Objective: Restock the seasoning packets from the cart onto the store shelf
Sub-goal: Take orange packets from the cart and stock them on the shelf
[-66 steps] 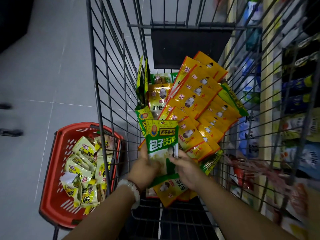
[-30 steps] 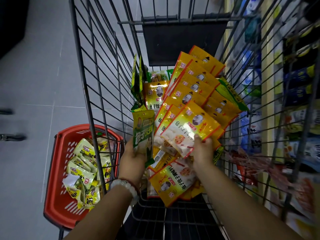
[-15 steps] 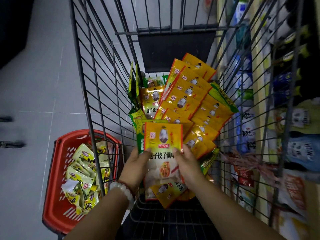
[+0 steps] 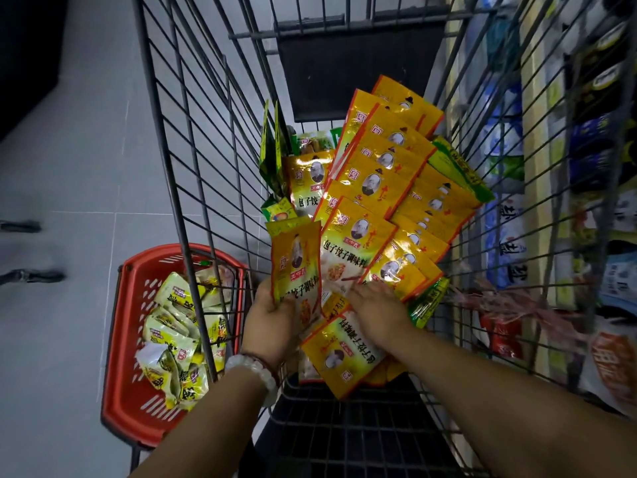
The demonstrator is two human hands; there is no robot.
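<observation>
Inside the wire cart lies a fanned heap of orange-yellow seasoning packets, with a few green ones upright at its left. My left hand grips a small stack of packets held upright, an orange one in front. My right hand rests palm down on the near end of the heap, fingers on a packet there. Another orange packet lies upside down below both hands. The store shelf shows through the cart's right wall.
A red plastic basket with several pale yellow packets stands on the grey floor to the left of the cart. The shelf at right is packed with bagged goods. A dark flap hangs at the cart's far end.
My right hand has let go of the stack and dropped onto the heap to the right. My left hand now holds the stack alone, shifted a little left.
</observation>
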